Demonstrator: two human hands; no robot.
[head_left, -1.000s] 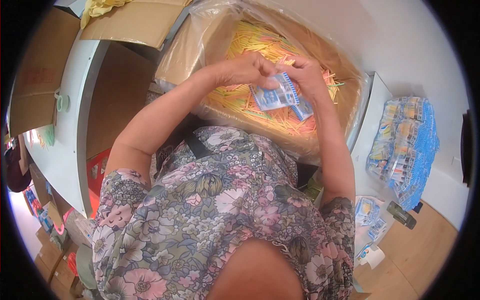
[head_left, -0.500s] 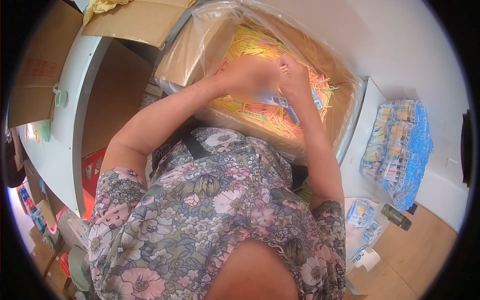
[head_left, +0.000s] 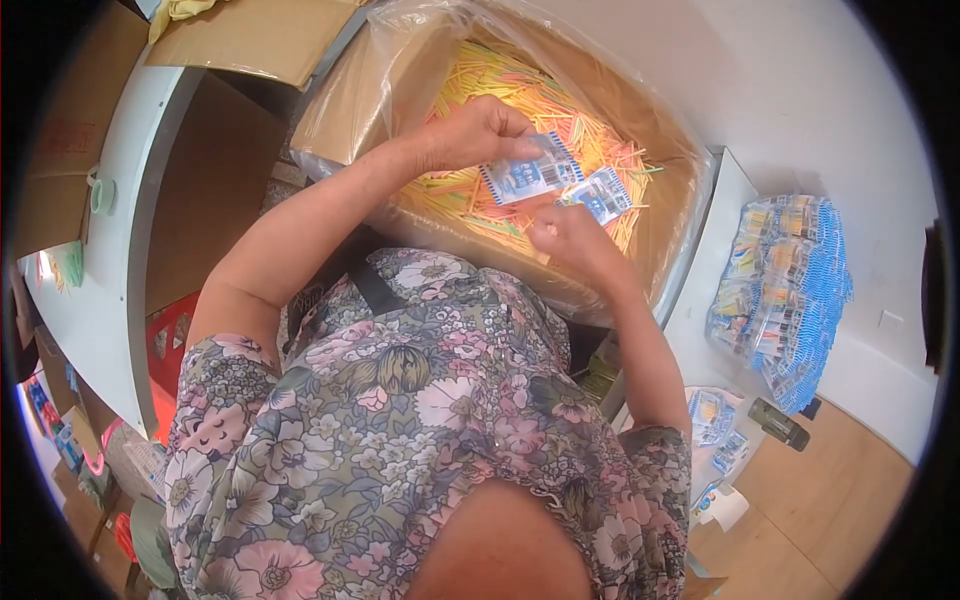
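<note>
My left hand (head_left: pixel 480 135) pinches a blue-and-white plastic packet (head_left: pixel 530 172) between thumb and fingers, above a heap of thin yellow, pink and green sticks (head_left: pixel 490 85). Just to the right, my right hand (head_left: pixel 580 242) is closed in a fist; something small and pale shows at its fingers, too small to name. A second blue-and-white packet (head_left: pixel 603 194) is right behind this fist, over the sticks; whether the fist touches it I cannot tell. The sticks fill a large cardboard box (head_left: pixel 350 115) lined with clear plastic.
On the white surface to the right stands a big bundle of blue-edged packets (head_left: pixel 780 295). Smaller packets (head_left: pixel 712 415) and a dark green cylindrical object (head_left: pixel 778 424) lie nearer me. At the left are a white table (head_left: pixel 150 230) and a cardboard flap (head_left: pixel 250 40).
My hands have drawn apart: the right fist has come down toward me, and the left has turned, bringing its packet into plain sight. The view has shifted slightly.
</note>
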